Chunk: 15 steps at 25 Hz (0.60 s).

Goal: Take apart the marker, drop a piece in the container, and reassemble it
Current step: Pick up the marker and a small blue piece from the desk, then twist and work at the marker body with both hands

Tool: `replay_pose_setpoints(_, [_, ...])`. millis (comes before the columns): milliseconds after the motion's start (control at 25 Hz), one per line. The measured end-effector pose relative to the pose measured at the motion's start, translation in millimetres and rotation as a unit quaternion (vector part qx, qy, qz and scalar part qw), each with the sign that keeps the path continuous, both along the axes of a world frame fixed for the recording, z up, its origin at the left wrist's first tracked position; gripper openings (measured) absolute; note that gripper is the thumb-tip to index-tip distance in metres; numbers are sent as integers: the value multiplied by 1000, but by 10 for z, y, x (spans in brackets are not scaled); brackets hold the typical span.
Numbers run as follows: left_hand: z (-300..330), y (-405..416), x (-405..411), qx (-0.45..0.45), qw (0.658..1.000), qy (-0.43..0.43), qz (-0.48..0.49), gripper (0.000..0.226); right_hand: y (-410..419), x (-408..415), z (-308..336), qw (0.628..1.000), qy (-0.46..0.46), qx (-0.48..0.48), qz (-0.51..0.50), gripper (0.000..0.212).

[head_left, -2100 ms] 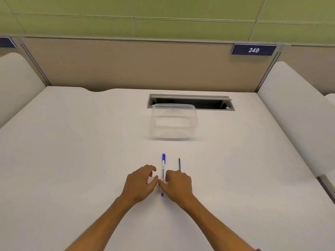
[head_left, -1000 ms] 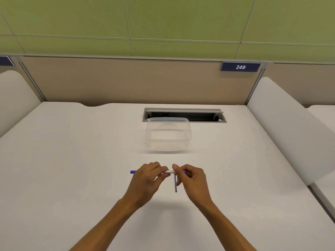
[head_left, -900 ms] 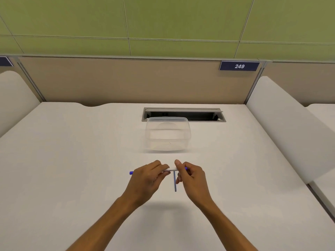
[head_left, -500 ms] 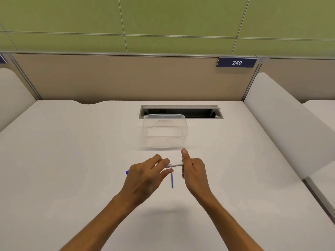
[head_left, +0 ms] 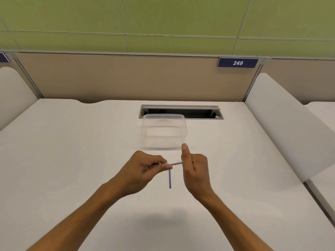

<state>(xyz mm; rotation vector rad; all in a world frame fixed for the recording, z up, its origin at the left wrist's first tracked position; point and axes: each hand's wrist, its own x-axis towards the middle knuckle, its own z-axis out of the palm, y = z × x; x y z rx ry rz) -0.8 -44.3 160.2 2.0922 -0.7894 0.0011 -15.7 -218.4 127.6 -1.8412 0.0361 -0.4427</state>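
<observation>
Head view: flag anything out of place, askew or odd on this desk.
Only one oddity: a thin blue rod lies loose on the desk, under the white marker barrel held between the left hand and right hand. The clear container sits upright; no spill or damage shows.

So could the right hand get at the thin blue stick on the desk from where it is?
Probably yes. The thin blue stick lies bare on the desk, just left of the right hand, nothing covering it; that hand would first have to let go of the marker.
</observation>
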Motion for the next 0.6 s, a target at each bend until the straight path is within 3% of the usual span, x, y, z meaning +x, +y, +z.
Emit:
replay_pose_setpoints(160, [237, 42, 38, -32, 983, 174, -54, 26, 3, -6, 188, 991, -119, -63, 6, 57])
replay_pose_setpoints(240, [313, 45, 37, -22, 982, 176, -63, 26, -6, -10, 238, 985, -163, -61, 11, 52])
replay_pose_setpoints(400, [339, 32, 22, 46, 999, -19, 18, 25, -7, -5, 249, 998, -51, 21, 11, 63])
replay_pose_setpoints(600, [304, 12, -25, 164, 958, -220, 81, 31, 19, 16, 245, 999, 2, 43, 5, 63])
